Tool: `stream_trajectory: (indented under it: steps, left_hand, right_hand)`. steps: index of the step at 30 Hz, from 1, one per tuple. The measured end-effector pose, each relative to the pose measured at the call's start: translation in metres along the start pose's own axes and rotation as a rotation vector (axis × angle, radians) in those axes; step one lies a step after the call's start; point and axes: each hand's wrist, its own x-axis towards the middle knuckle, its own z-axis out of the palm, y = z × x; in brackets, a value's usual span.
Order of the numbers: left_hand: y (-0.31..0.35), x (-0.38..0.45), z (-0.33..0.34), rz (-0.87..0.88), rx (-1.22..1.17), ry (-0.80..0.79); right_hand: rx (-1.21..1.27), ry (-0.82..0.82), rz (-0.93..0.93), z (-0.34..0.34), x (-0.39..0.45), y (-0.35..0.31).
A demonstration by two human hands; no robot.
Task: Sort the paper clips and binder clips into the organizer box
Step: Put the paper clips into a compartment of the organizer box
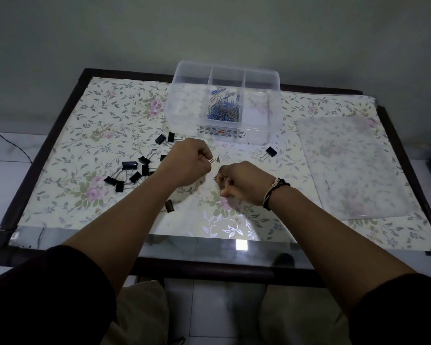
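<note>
In the head view, the left hand (187,162) is curled, its fingertips pinching a small paper clip (212,160) just above the table (60,135). The right hand (241,181) is closed into a fist near it, with thin clips between the fingers. The clear organizer box (224,130) stands at the far side; a heap of blue paper clips (223,109) lies in its middle compartment. Black binder clips (132,170) are scattered on the floral cloth left of the hands, and one binder clip (270,151) lies alone just before the box.
</note>
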Motion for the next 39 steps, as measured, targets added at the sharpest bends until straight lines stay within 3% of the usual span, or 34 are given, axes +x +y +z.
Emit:
stream_trajectory:
  steps: [12, 15, 24, 39]
  left_hand:
    - [0.003, -0.005, 0.007, 0.01, 0.068, -0.1]
    - [0.004, -0.007, 0.013, 0.035, 0.114, -0.095]
    - [0.018, -0.006, 0.029, -0.029, 0.239, -0.126]
    - [0.033, -0.014, 0.039, 0.087, 0.522, -0.177]
  right_hand:
    - [-0.368, -0.033, -0.032, 0.016, 0.004, -0.004]
    - [-0.307, -0.039, -0.049, 0.013, 0.001, -0.006]
    - [-0.004, 0.045, 0.151, -0.031, -0.024, 0.03]
    - [-0.029, 0.071, 0.118, -0.03, -0.02, 0.022]
